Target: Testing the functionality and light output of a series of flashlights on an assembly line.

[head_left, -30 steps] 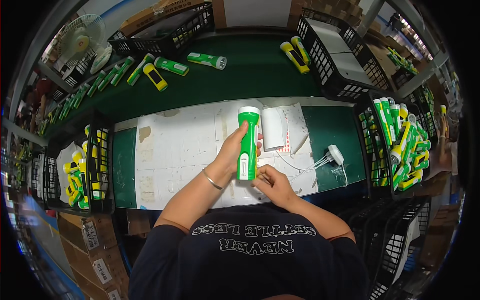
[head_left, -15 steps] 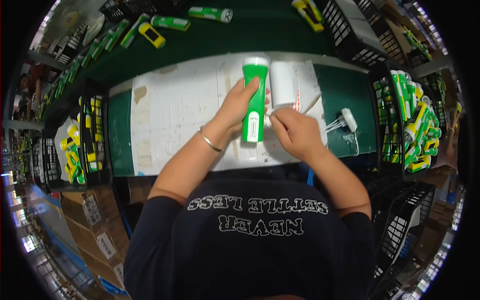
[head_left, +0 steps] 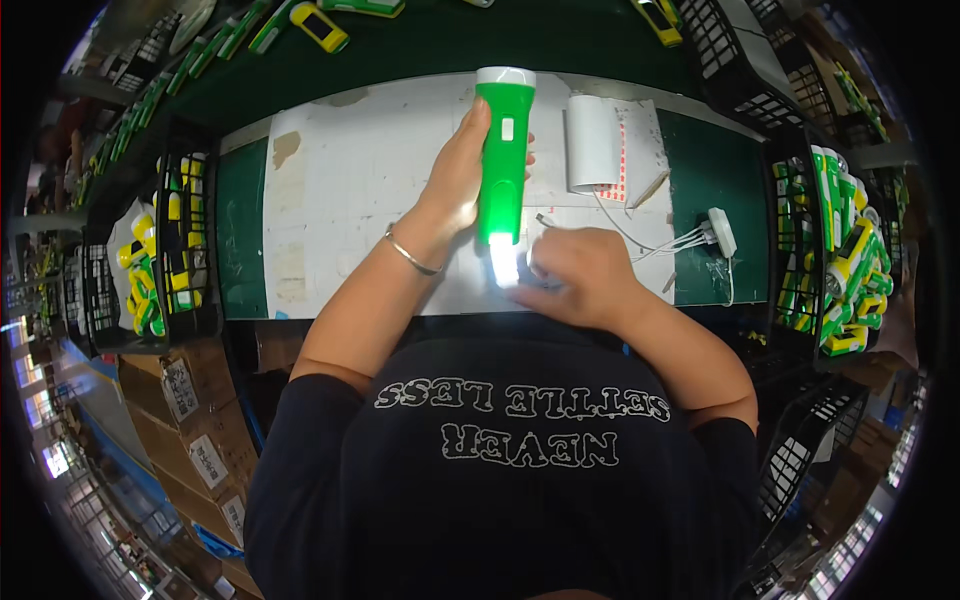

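Note:
My left hand (head_left: 462,165) is wrapped round the handle of a green flashlight (head_left: 507,150) with a white head pointing away from me. A small white switch shows on its upper side. At the near end, a white lamp panel (head_left: 504,262) glows brightly. My right hand (head_left: 590,275) is right beside that glowing panel, fingers curled and thumb toward its tip. Blur and glare hide whether it touches the panel. A thin cable's plug end (head_left: 545,219) lies on the white board just beyond my right hand.
A white roll or tube (head_left: 593,145) lies on the white work board (head_left: 350,190). A white charger block with cables (head_left: 718,232) is at the right. Black crates of flashlights stand left (head_left: 190,325) and right (head_left: 790,330); more flashlights (head_left: 320,27) lie at the back.
The lamp panel at the flashlight's near end has lit up. My left thumb has moved off the switch area to the side. My right hand has come nearer me, and the cable's plug end lies apart.

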The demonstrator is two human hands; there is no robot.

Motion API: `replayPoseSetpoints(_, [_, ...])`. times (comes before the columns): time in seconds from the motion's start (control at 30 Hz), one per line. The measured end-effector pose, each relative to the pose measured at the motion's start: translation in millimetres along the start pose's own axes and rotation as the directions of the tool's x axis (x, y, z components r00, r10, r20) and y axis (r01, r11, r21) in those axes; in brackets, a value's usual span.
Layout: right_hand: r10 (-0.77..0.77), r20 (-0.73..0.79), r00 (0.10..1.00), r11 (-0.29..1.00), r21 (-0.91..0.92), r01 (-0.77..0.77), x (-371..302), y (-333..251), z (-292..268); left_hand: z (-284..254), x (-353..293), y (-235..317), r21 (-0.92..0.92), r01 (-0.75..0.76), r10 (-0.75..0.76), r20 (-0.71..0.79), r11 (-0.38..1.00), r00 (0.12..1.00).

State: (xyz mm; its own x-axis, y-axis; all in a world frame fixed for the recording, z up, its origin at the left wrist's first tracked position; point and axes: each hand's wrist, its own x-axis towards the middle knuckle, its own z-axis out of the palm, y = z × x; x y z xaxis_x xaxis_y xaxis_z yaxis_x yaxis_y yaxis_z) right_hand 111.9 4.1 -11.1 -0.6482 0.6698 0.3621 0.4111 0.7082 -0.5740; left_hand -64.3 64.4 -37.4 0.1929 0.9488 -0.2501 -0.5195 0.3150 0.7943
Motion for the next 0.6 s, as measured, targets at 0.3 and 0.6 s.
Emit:
replayPoseSetpoints(0.3, [0.479,-0.117,0.87,0.85,0.309,-0.426,14.2,55.5,-2.1,11.0,-19.2,1.7,0.438,-0.036,0.024,0.033,0.898,0.999])
replayPoseSetpoints(0.6, [0.423,0.158,0.892,0.802,0.393,-0.45,26.4,61.9,-46.1,8.5,-28.1,6.9,0.805,-0.304,0.073,0.312,0.51,0.947])
